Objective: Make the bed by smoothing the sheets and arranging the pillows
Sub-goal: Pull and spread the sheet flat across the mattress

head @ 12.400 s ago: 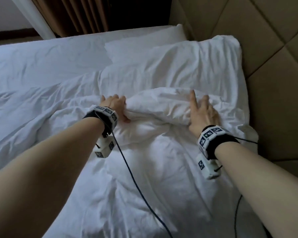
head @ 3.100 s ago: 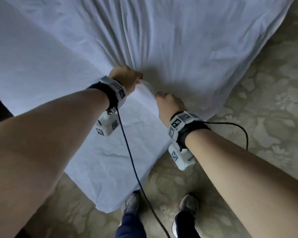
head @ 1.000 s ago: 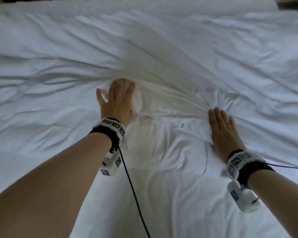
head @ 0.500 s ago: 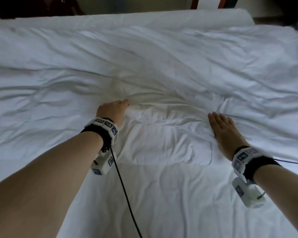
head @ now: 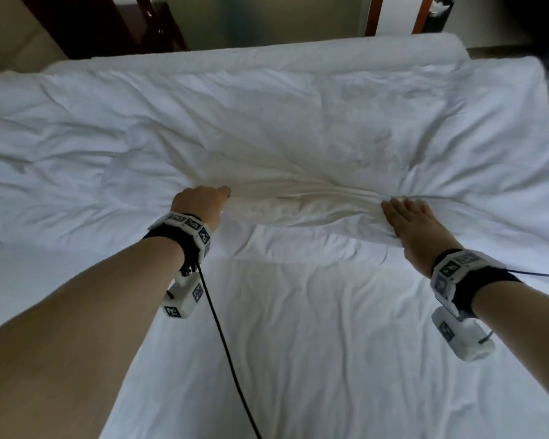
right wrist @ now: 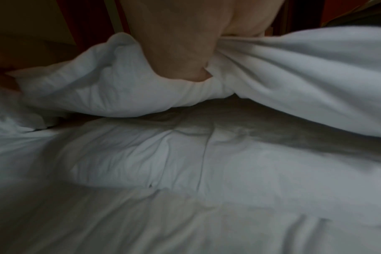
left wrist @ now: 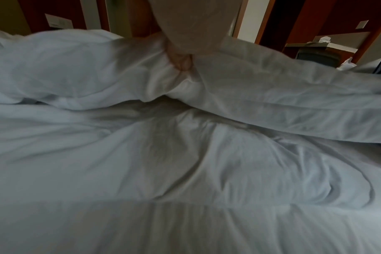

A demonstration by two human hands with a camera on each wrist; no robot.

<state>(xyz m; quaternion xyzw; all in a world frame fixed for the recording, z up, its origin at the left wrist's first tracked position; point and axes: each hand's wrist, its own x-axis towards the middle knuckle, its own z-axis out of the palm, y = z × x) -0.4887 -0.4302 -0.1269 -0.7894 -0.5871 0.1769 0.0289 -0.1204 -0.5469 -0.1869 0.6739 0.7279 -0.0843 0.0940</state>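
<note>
The duvet [head: 298, 122] covers most of the bed; its near edge is bunched into a thick ridge [head: 301, 210] running crosswise, w/ the bare bottom sheet [head: 298, 343] on the person's side of that ridge. No pillows in view.

L hand [head: 200, 201] sits at the ridge's left end, fingers curled into the cloth; the left wrist view shows fingertips [left wrist: 180, 63] dug into a gathered fold, so it's clenched on the duvet edge. R hand [head: 415, 223] is at the ridge's right end. From the head view its fingers lie fairly straight on top, but the right wrist view shows cloth puckered and drawn in under the palm [right wrist: 178, 56], prob. a grasp w/ thumb beneath; can't tell for sure.

Step in hand, as I read it: evening out the duvet's near edge. To do it well:
- Get a firm hold w/ both hands, thumb under and fingers over, not just pressing.
- Pull both ends apart along the ridge first, to take out the creases fanning from it, esp. those beyond the ridge's middle.
- Then draw the edge evenly, both hands moving together, so it lands straight.
- Watch the black cable [head: 225, 343] trailing from the L wrist on the near side of the ridge; keep it off the fabric so it doesn't drag new wrinkles.
</note>
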